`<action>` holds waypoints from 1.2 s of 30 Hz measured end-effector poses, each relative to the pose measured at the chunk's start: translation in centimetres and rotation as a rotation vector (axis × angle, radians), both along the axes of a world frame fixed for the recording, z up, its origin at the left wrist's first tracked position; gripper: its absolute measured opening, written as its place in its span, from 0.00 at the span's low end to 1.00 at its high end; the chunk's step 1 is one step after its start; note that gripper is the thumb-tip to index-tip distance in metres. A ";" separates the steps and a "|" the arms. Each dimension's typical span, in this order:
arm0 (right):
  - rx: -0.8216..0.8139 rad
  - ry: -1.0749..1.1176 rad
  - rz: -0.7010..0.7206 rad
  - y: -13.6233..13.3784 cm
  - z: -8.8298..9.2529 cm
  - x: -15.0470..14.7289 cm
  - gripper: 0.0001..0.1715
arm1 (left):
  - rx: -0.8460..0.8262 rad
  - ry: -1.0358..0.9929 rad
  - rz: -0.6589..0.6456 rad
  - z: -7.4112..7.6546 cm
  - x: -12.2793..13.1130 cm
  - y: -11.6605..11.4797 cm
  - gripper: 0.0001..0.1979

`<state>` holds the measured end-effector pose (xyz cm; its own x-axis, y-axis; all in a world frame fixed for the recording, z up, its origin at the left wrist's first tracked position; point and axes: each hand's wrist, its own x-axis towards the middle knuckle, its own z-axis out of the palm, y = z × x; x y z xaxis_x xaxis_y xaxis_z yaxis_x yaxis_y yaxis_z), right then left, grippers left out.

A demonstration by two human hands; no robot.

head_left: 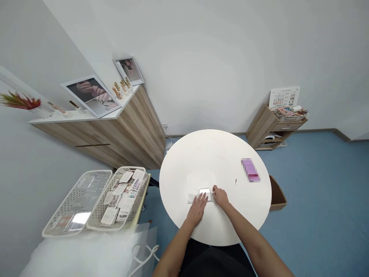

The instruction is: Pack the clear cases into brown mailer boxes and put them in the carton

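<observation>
On the round white table [184, 161] lies a small flat white rectangular item [204, 191] with rounded corners. A strip of thin, whitish translucent sheet [191, 198] runs beneath it, sticking out on the left and right. My left hand [196, 209] rests flat with fingers stretched out, the tips touching the item's lower left part and the sheet. To the right, my right hand [220, 197] is closed, thumb and fingers pinched at the sheet's right end. The exact pinch point is partly hidden by the fingers.
A blurred purple object [250, 169] lies at the table's right side. Left of the table stand a white basket of cards and packets [122, 196] and an open-mesh basket with clear bags [79, 202]. An open brown box [277, 194] is at the right edge.
</observation>
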<state>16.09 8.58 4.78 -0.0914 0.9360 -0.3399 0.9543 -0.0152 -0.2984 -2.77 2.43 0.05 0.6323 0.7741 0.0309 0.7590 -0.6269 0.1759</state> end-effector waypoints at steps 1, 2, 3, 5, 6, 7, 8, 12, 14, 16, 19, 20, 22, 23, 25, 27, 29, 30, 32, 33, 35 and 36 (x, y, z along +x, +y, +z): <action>0.082 -0.007 0.057 -0.4 0.1 -0.1 0.14 | -0.008 -0.001 0.021 -0.4 -0.2 0.0 0.39; 0.167 -0.004 0.139 -0.8 0.1 -0.2 0.16 | -0.012 -0.007 0.032 -0.7 -0.3 0.1 0.39; 0.243 0.012 0.239 -1.3 0.0 -0.3 0.18 | -0.013 -0.015 0.039 -0.9 -0.3 0.3 0.38; 0.317 0.051 0.428 -2.1 -0.5 -0.5 0.25 | -0.008 -0.031 0.063 -1.2 -0.3 0.6 0.35; 0.321 0.056 0.490 -2.5 -0.9 -0.6 0.29 | -0.004 -0.038 0.077 -1.2 -0.2 0.9 0.33; 0.314 0.047 0.521 -2.6 -1.2 -0.7 0.32 | -0.001 -0.043 0.090 -1.2 -0.1 1.1 0.32; 0.305 0.029 0.529 -2.7 -1.6 -0.7 0.33 | 0.001 -0.047 0.101 -1.1 0.0 1.4 0.32; 0.269 -0.023 0.535 -2.0 -2.4 -1.0 0.32 | -0.016 -0.060 0.107 -0.3 0.1 2.5 0.31; 0.259 -0.016 0.550 -1.6 -2.2 -1.1 0.32 | -0.039 -0.068 0.096 0.3 0.0 3.0 0.30; 0.245 -0.006 0.565 -1.1 -1.6 -1.0 0.32 | -0.081 -0.083 0.097 1.1 -0.1 3.3 0.30; 0.195 0.011 0.590 -0.7 -0.5 -0.8 0.32 | -0.167 -0.104 0.118 2.4 -0.3 3.7 0.28; 0.176 0.021 0.602 -0.7 -0.1 -0.7 0.32 | -0.187 -0.107 0.122 2.8 -0.4 3.8 0.28; 0.152 0.044 0.620 -0.7 0.5 -0.5 0.32 | -0.219 -0.114 0.114 3.5 -0.5 3.9 0.26; 0.155 0.055 0.626 -0.8 0.7 -0.4 0.31 | -0.237 -0.125 0.109 3.8 -0.6 3.8 0.25; 0.191 0.073 0.617 -1.1 1.0 -0.2 0.26 | -0.280 -0.166 0.110 4.2 -0.9 3.5 0.23; 0.235 0.071 0.573 -1.3 1.3 -0.3 0.18 | -0.308 -0.230 0.135 4.5 -1.2 3.3 0.21; 0.255 0.051 0.513 -1.2 1.7 -0.4 0.11 | -0.311 -0.299 0.183 4.8 -1.4 3.2 0.17; 0.254 0.039 0.489 -0.9 1.9 -0.5 0.10 | -0.309 -0.331 0.211 4.9 -1.4 3.4 0.15; 0.236 0.026 0.466 -0.2 2.3 -0.6 0.09 | -0.315 -0.384 0.275 5.3 -1.4 4.0 0.12; 0.223 0.029 0.461 0.3 2.5 -0.6 0.09 | -0.328 -0.406 0.306 5.5 -1.4 4.5 0.11; 0.197 0.054 0.440 1.4 2.7 -0.7 0.10 | -0.372 -0.423 0.370 5.8 -1.3 5.7 0.10; 0.183 0.073 0.423 2.0 2.7 -0.7 0.11 | -0.397 -0.419 0.399 5.9 -1.4 6.4 0.10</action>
<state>15.41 10.56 7.46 -0.4958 0.8552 -0.1512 0.8415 0.4301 -0.3268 -4.13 8.81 5.93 0.2941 0.9477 -0.1237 0.7361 -0.1420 0.6618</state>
